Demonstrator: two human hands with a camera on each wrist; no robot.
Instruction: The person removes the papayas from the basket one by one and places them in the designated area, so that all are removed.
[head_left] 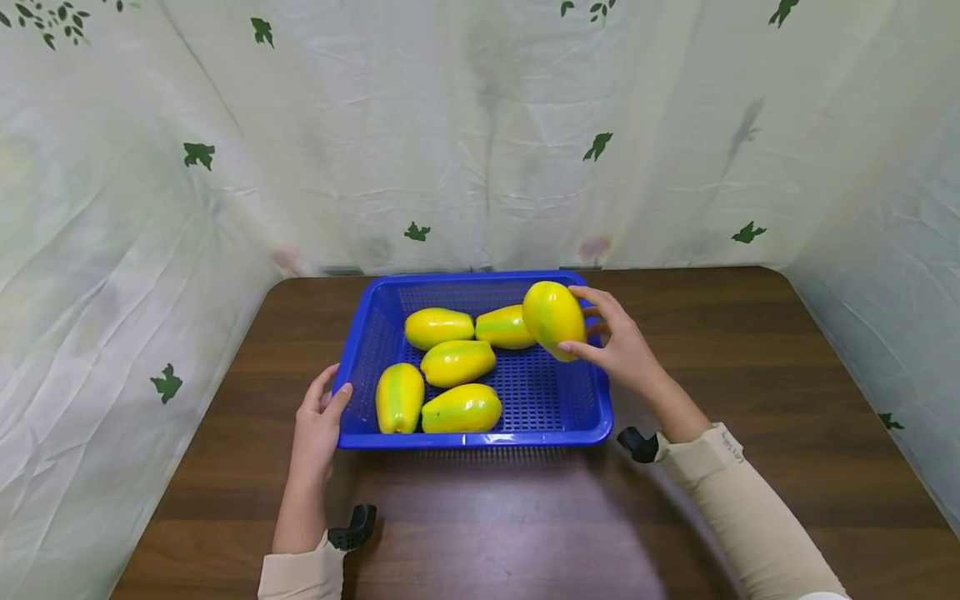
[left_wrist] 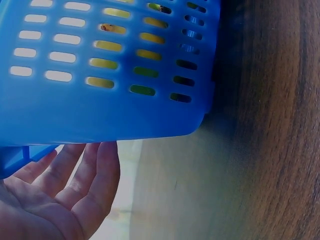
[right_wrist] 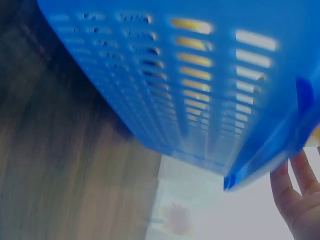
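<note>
We see the slotted side wall of a blue plastic basket (left_wrist: 110,105) filling the upper left of the left wrist view, its rounded corner curving down toward the right. Through the rows of slots, yellow and green patches (left_wrist: 122,46) show, though we cannot make out their shapes. Our left hand (left_wrist: 55,200) sits below the basket's lower edge, palm up, with straight fingers (left_wrist: 102,165) reaching to the rim. The dark brown wood-grain table top (left_wrist: 270,150) runs down the right side, with the basket resting on it.
</note>
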